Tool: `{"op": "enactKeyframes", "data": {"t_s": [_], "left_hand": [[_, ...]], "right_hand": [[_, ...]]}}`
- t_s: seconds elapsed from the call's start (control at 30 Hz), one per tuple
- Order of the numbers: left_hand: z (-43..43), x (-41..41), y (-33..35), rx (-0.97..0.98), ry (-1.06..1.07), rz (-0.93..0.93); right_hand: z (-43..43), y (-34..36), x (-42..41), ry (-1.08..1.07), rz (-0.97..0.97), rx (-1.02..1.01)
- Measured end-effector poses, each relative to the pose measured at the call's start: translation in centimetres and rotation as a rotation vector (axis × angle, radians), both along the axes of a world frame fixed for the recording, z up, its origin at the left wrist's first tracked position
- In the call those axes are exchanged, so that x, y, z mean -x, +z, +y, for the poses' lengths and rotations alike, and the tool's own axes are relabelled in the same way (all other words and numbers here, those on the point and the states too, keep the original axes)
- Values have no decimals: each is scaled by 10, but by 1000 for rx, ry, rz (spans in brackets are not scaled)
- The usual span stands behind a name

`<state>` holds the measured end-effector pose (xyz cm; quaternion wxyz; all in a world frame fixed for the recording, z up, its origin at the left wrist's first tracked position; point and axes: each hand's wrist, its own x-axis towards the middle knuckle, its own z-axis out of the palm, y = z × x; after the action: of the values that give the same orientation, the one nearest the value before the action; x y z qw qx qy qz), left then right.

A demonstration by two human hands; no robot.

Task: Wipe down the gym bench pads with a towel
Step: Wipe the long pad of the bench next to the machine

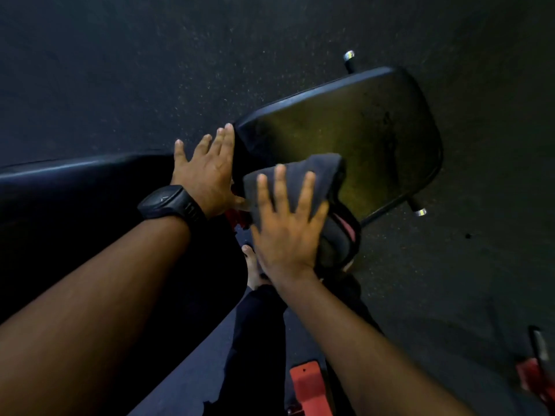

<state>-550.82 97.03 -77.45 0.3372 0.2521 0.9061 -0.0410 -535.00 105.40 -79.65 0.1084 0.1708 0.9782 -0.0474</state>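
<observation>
A dark speckled rubber floor [150,70] fills the dim room. The right hand [285,229], fingers spread flat, presses a dark towel [318,172] onto the near end of the glossy black seat pad [375,130]. The left hand [207,175], fingers straight, rests between that pad and the longer pad [75,187].

Dark tones, red accents.
Under the right grip [285,223] the towel [312,172] seems charcoal grey in the dim light; beyond it the seat pad [360,124] is black with a yellowish sheen, the floor [135,70] black with pale speckles; back past the wrist a bracket [307,385] is orange-red.
</observation>
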Motion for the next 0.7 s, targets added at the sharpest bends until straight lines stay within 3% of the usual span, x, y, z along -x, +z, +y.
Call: {"op": "enactKeyframes", "data": {"t_s": [0.17,0.3,0.43,0.57,0.7], "left_hand": [[-7,12,1,-82,70,76],[-1,14,5,-77,49,17],[-2,12,8,-108,61,-22],[1,2,8,-149,1,-60],[0,-7,1,-168,-9,-15]], "right_hand": [[17,-5,95,294,-11,16],[88,3,129,12,-20,0],[98,10,62,-262,30,-53],[17,10,1,-169,-19,25],[7,3,49,1,39,69]]}}
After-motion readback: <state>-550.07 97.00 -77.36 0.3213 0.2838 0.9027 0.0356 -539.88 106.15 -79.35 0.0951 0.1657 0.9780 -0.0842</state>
